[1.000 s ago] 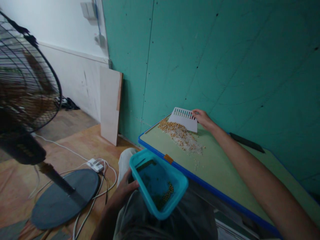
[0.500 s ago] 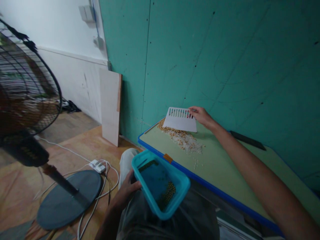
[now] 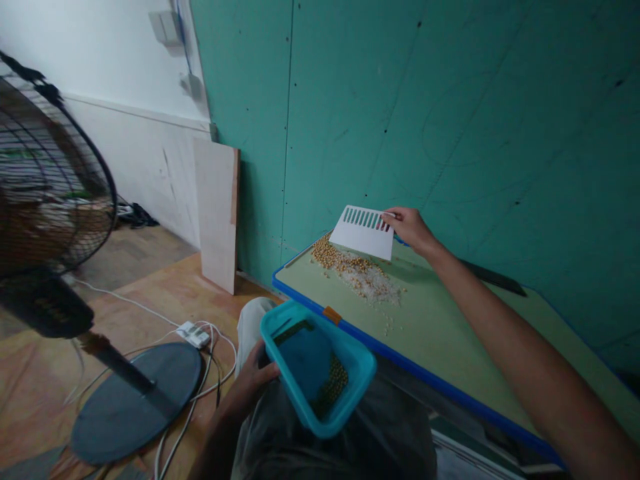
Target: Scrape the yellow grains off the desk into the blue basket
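My left hand (image 3: 257,373) grips the near-left rim of a turquoise plastic tub (image 3: 367,373), held tilted over my lap. Small green beans (image 3: 333,387) lie along the tub's bottom and in one corner. Over the far side of the table, my right hand (image 3: 411,229) pinches the slotted edge of a white flat scraper (image 3: 361,239). Its lower edge hangs just above a spread of tan, soybean-like beans (image 3: 325,253) mixed with white, rice-like grains (image 3: 373,285). The fingertips of my left hand are hidden beneath the tub.
The pale green table (image 3: 450,340) has a blue edge and an orange patch (image 3: 332,315). A dark bar (image 3: 493,277) lies at the back by the green wall (image 3: 350,100). To the left are a standing fan (image 3: 55,180), a power strip (image 3: 193,335) with cables, and a leaning board (image 3: 216,213).
My right hand has lifted the scraper slightly up and back from the pile, uncovering more tan beans. The tub stays in my left hand, and the view has shifted a little.
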A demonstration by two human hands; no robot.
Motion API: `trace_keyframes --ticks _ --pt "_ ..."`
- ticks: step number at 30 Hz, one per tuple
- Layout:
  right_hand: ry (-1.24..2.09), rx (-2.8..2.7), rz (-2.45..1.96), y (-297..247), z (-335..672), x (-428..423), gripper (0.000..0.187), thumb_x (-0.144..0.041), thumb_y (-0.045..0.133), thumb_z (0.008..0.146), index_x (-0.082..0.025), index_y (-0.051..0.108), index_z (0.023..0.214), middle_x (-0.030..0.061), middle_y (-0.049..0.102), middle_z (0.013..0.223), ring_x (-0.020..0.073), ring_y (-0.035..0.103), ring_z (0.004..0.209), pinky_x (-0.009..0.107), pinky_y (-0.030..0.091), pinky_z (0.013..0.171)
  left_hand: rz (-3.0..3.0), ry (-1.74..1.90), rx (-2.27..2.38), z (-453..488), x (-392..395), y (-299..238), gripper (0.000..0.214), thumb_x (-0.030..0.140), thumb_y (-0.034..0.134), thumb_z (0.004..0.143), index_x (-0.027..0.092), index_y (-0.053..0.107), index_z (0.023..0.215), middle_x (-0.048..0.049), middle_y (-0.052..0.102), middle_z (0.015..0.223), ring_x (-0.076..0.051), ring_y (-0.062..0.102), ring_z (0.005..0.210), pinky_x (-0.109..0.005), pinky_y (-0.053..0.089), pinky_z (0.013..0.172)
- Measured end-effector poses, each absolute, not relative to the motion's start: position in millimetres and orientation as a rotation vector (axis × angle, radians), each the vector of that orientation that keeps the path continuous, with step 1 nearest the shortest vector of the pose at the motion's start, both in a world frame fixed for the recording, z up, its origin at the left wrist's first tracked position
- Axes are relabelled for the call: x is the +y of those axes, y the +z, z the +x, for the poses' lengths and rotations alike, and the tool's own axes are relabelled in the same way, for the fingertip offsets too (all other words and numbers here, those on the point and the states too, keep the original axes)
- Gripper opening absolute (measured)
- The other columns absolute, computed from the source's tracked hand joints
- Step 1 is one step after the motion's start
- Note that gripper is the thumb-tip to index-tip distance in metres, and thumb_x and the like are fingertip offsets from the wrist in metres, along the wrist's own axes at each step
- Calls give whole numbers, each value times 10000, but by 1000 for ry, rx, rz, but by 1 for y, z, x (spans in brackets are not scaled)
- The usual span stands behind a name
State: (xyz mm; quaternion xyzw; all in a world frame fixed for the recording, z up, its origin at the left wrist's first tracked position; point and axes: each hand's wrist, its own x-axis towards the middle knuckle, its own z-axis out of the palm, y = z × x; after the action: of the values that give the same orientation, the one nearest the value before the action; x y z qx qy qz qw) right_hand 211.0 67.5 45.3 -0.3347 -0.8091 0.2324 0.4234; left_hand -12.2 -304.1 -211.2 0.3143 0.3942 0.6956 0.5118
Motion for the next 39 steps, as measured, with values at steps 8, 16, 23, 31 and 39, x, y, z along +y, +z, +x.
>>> trace_keyframes --ticks 8,16,23,31,39 --pt "296 -1924 -968 37 212 24 250 -321 637 921 -137 802 956 127 819 865 244 760 721 298 536 618 777 1717 1039 -30 -312 -198 741 422 957 733 272 701 1413 -133 763 1394 -418 712 1269 -513 614 1026" --pt "122 -1924 -1048 38 188 44 293 -290 581 927 -134 829 944 147 825 881 267 767 796 306 533 684 722 1790 1077 -46 -319 -198 755 477 980 681 270 729 1362 -140 764 1384 -446 686 1303 -522 609 1039" --pt "216 -1924 -1106 26 185 72 291 -291 622 919 -113 834 1009 188 825 956 309 783 866 371 582 760 673 1791 1233 -64 -329 -193 856 526 1013 597 195 736 1336 -196 800 1252 -494 699 1250 -531 652 929" --pt "371 -1895 -1016 21 177 63 387 -484 668 926 -139 831 986 174 810 871 317 779 851 388 616 704 641 1853 1167 -64 -330 -188 872 559 1024 568 223 738 1321 -192 778 1324 -474 679 1297 -519 643 963" --pt "292 -1849 -1058 26 188 67 381 -422 635 910 -102 817 1008 185 810 898 301 770 784 396 588 734 627 1906 1164 -63 -327 -198 831 499 1003 648 216 699 1367 -199 746 1393 -458 694 1283 -501 650 953"
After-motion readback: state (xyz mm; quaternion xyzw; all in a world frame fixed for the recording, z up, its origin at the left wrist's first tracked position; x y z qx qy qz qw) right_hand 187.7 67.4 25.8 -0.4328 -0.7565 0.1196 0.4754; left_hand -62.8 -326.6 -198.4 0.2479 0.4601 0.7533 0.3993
